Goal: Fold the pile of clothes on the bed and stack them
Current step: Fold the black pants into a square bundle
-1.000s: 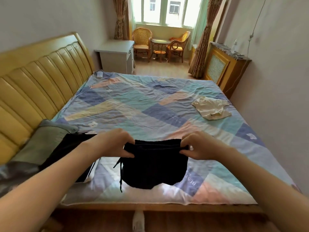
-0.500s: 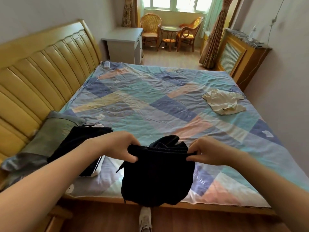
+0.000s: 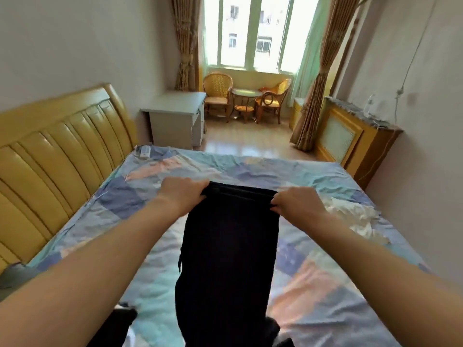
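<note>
Trousers (image 3: 229, 259) of dark cloth now hang at full length in front of the person, where half a second ago the same garment was a short bunched bundle held low at the near edge of the bed (image 3: 313, 176). Both arms have risen and reached forward, so the legs have dropped open and the hem falls out of view below. At the waistband the left hand (image 3: 184, 192) pinches the left corner with fingers curled over the cloth, and the right hand (image 3: 294, 201) pinches the right corner; the hands are spread as wide as the waistband. I judge the garment is shaken out and ready to be laid flat on the bed for the first fold. Right of the trousers, a cream garment (image 3: 350, 219) lies crumpled on the bed, still unfolded. Beyond the bed stands a grey desk (image 3: 175, 121).
</note>
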